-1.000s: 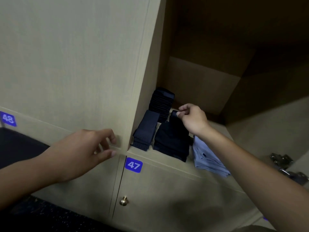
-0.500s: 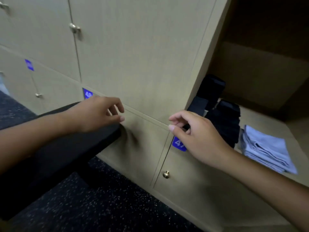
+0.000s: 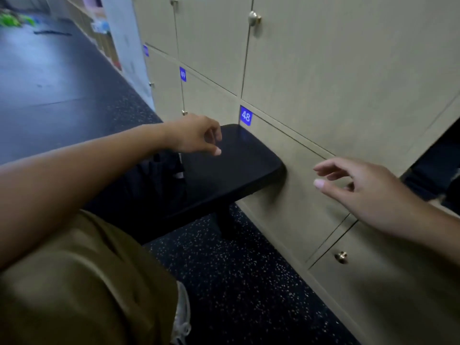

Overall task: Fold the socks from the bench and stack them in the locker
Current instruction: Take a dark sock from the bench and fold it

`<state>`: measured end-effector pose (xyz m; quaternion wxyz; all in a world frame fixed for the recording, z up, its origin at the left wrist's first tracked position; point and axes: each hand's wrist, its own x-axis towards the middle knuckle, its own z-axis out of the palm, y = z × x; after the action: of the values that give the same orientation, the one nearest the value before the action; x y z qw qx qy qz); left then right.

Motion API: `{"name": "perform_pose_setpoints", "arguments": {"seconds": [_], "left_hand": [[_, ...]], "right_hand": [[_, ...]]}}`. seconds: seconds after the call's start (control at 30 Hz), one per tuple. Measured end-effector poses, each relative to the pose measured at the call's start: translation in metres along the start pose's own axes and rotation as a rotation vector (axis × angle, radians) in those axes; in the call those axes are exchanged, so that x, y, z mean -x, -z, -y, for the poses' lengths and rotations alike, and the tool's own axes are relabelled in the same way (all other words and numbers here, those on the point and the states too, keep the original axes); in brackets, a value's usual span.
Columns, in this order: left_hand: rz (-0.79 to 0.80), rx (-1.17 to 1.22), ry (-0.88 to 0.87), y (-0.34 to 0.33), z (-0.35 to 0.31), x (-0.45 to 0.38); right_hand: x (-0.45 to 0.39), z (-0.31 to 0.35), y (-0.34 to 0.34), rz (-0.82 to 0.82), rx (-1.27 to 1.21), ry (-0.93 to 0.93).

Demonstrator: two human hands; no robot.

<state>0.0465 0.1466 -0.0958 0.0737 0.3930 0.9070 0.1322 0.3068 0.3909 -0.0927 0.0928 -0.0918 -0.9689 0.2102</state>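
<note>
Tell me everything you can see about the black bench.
The bench is black with a smooth, slightly glossy top and rounded corners. Its near end stands close to the locker front beside the blue 48 label, on a dark leg rising from the speckled floor. Dark fabric lies on it further back, half hidden by the left arm. The left hand hovers above it.

The light is dim and even, with a cool blue cast over the floor (image 3: 44, 78) at upper left, where a pale sheen of glare spreads. The beige locker doors (image 3: 336, 70) are softly lit, while the open locker (image 3: 438, 165) at right falls into deep shadow. The black worktop (image 3: 236, 168) swallows detail and throws a soft shadow on the door beside it. Motion blur softens the whole picture. Wide-angle distortion bends lines near the edges.
</note>
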Motion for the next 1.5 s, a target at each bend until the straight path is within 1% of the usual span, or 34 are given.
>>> {"name": "perform_pose_setpoints", "arguments": {"seconds": [0.2,0.33,0.4,0.47,0.57,0.7,0.87,0.97,1.13,1.23,1.4,1.5], "left_hand": [[0.246,-0.104,0.108,0.011,0.035,0.006],[0.456,-0.101,0.112,0.018,0.055,0.009],[0.462,-0.122,0.105,0.019,0.062,0.011],[0.424,-0.148,0.087,0.019,0.064,0.011],[0.37,-0.126,0.048,0.018,0.064,0.011],[0.237,-0.114,0.035,0.021,0.058,0.01],[0.111,-0.089,0.021,0.028,0.053,0.009],[-0.012,-0.037,0.024,0.03,0.048,0.01],[-0.309,0.12,-0.01,0.039,0.031,0.013],[-0.457,0.217,-0.019,0.041,0.017,0.011],[-0.567,0.426,-0.012,0.033,0.003,0.005],[-0.523,0.584,0.006,0.027,-0.007,0.003]], "right_hand": [[-0.014,0.007,-0.009,0.03,-0.018,0.025],[-0.021,0.011,-0.014,0.053,-0.018,0.041],[-0.023,0.012,-0.017,0.057,-0.014,0.05],[-0.024,0.013,-0.019,0.062,-0.01,0.052],[-0.026,0.014,-0.022,0.083,0.002,0.045],[-0.027,0.017,-0.024,0.105,0.01,0.04],[-0.029,0.019,-0.027,0.106,-0.003,0.042],[-0.03,0.02,-0.029,0.108,-0.006,0.048],[-0.032,0.022,-0.034,0.092,-0.035,0.046],[-0.036,0.025,-0.036,0.078,-0.081,0.036],[-0.048,0.028,-0.043,0.038,-0.174,0.009],[-0.057,0.033,-0.048,0.005,-0.297,-0.052]]}}
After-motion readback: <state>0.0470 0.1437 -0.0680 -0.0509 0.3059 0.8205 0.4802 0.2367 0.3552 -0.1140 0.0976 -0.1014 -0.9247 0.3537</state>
